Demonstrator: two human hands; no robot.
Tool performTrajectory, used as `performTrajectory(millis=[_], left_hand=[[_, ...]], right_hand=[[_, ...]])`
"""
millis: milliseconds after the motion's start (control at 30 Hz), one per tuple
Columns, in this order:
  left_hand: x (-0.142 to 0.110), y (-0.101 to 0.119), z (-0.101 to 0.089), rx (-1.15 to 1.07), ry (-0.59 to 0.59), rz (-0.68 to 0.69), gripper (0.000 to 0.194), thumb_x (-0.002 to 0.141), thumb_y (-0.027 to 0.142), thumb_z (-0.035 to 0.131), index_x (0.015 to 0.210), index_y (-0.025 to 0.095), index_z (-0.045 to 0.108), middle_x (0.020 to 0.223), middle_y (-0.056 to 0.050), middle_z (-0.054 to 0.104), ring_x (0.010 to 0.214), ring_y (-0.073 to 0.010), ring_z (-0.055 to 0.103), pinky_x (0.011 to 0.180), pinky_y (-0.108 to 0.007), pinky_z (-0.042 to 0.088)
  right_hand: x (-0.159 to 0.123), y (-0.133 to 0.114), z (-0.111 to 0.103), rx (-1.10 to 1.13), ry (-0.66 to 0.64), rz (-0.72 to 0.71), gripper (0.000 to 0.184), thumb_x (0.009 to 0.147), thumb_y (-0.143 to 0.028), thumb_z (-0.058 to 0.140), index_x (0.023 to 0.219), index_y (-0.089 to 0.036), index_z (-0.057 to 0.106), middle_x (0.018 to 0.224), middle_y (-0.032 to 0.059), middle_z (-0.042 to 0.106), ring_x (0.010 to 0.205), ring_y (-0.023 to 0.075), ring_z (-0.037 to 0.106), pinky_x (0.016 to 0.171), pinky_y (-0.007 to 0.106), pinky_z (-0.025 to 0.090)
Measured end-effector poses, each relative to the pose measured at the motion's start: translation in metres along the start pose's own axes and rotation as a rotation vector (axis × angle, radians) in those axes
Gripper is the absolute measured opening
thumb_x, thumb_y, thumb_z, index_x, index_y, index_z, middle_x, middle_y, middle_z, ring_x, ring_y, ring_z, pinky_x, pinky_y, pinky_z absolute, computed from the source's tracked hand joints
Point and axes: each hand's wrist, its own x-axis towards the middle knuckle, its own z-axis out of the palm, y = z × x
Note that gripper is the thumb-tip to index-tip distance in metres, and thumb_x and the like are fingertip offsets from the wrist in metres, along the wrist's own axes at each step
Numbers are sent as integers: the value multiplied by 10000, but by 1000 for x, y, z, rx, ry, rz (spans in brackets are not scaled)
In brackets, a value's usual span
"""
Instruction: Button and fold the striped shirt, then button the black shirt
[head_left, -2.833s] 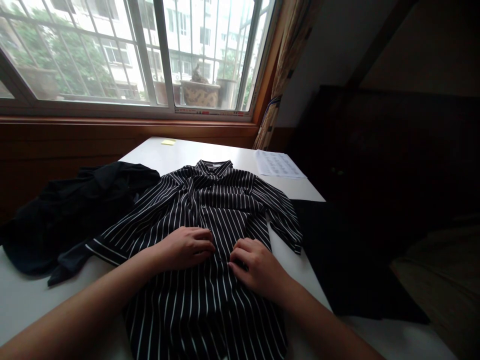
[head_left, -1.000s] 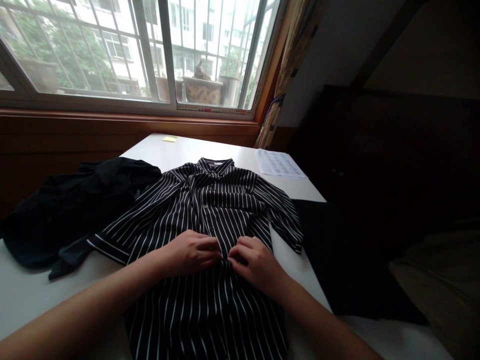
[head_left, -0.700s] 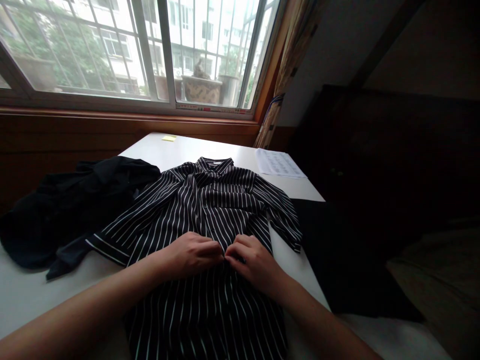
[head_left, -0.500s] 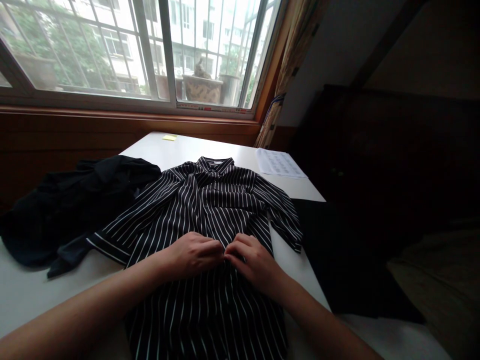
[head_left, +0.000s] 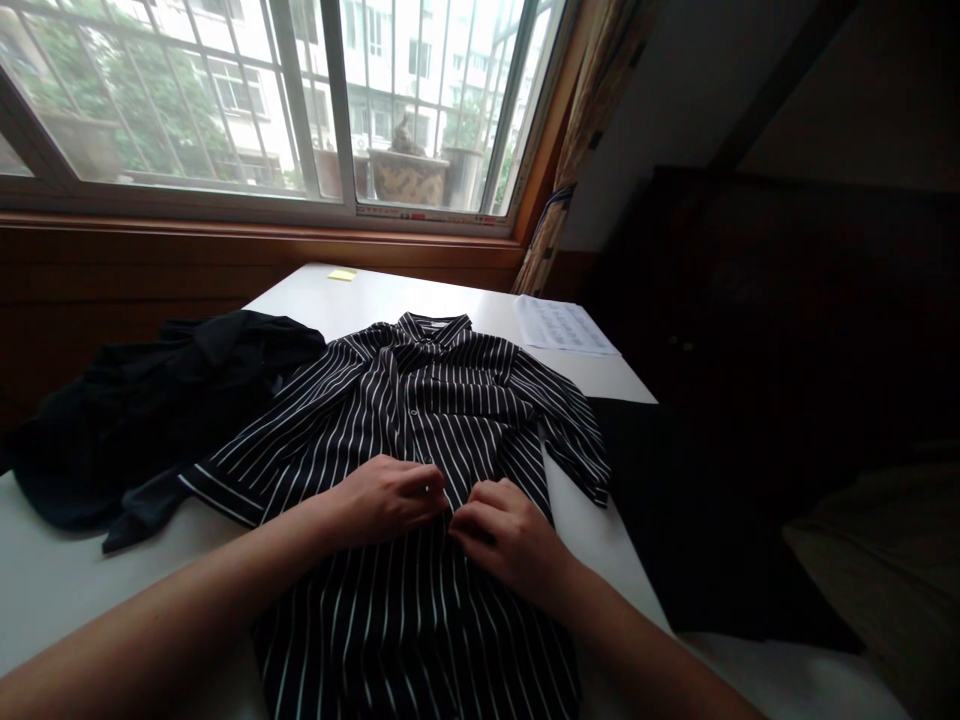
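Through the head view, I had the striped shirt [head_left: 465,435] stretching from 6 o'clock to its collar at 12, on the white table [head_left: 45,580]. My left hand [head_left: 390,500] and right hand [head_left: 506,530] touched its front, fingers curled inward; I couldn't tell whether either pinched cloth. From them, dark cloth [head_left: 675,510] lay at 3 o'clock, a rumpled dark garment [head_left: 165,400] at 10, printed papers [head_left: 566,325] at 1, a yellow note [head_left: 342,275] at 11.

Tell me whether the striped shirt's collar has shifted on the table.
No. Judged against the far edge of the white table, the collar keeps its place; the slight drift in the picture is the camera's.
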Motion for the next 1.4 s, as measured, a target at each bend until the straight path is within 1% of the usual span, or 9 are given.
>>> performTrajectory(millis=[100, 233, 433, 700, 833, 933, 1033, 1167, 1400], left_hand=[[-1, 0, 0, 1, -13, 7, 177, 1011, 245, 542, 931, 196, 691, 894, 5, 645, 670, -86, 586, 573, -235, 446], [-2, 1, -3, 10, 40, 17, 176, 1015, 267, 541, 953, 209, 695, 912, 8, 652, 648, -81, 574, 577, -237, 450], [-1, 1, 0, -9, 116, 6, 230, 1027, 274, 520, 908, 197, 701, 909, 3, 669, 662, -85, 596, 603, -232, 475], [-2, 1, 6, 41, 97, 18, 217, 1017, 250, 534, 913, 205, 719, 911, -8, 678, 719, -101, 610, 600, -234, 449], [-1, 2, 6, 41, 102, 21, 241, 1022, 253, 523, 896, 202, 721, 890, -14, 681, 699, -101, 597, 594, -225, 440], [-2, 2, 7, 15, 99, -16, 221, 1020, 272, 533, 920, 213, 722, 913, -9, 683, 710, -103, 618, 592, -229, 443], [-3, 1, 7, -17, 104, -55, 201, 1015, 284, 544, 936, 223, 720, 924, 2, 681, 708, -97, 630, 594, -235, 445], [-3, 1, 4, -21, 114, -44, 205, 1017, 272, 538, 935, 220, 719, 927, 0, 686, 696, -93, 623, 588, -234, 432], [-4, 0, 5, -26, 143, -53, 159, 993, 270, 583, 935, 227, 725, 921, -1, 691, 696, -99, 630, 587, -229, 433]], right_hand=[[-1, 1, 0, 0, -22, 11, 31, 893, -168, 695, 888, -188, 671, 840, 9, 646, 775, 160, 585, 755, 324, 364], [-2, 2, -3, 4, -33, 38, 50, 872, -158, 714, 881, -189, 676, 837, 2, 645, 778, 157, 593, 771, 327, 375], [1, -4, -9, 51, 32, 83, 70, 871, -150, 716, 868, -195, 663, 794, -11, 616, 742, 150, 579, 758, 316, 404], [3, -7, -5, 104, 88, 91, 136, 861, -218, 769, 980, -211, 703, 896, 18, 662, 813, 171, 615, 762, 309, 463], [4, -9, 0, 78, 87, 84, 66, 881, -182, 737, 935, -206, 709, 874, 14, 665, 813, 168, 613, 760, 310, 459], [3, -9, 0, 66, 100, 74, 45, 907, -169, 695, 886, -207, 707, 840, 12, 662, 789, 166, 607, 754, 317, 454], [3, -5, -4, 92, 125, 120, 49, 921, -192, 679, 895, -212, 715, 840, 17, 662, 791, 171, 615, 761, 322, 469], [1, 1, -9, 158, 127, 210, 53, 919, -196, 681, 893, -220, 720, 859, 19, 664, 813, 178, 627, 762, 317, 494], [3, 4, -10, 211, 133, 249, 59, 901, -168, 698, 872, -215, 719, 845, 6, 669, 801, 169, 641, 752, 305, 508]])
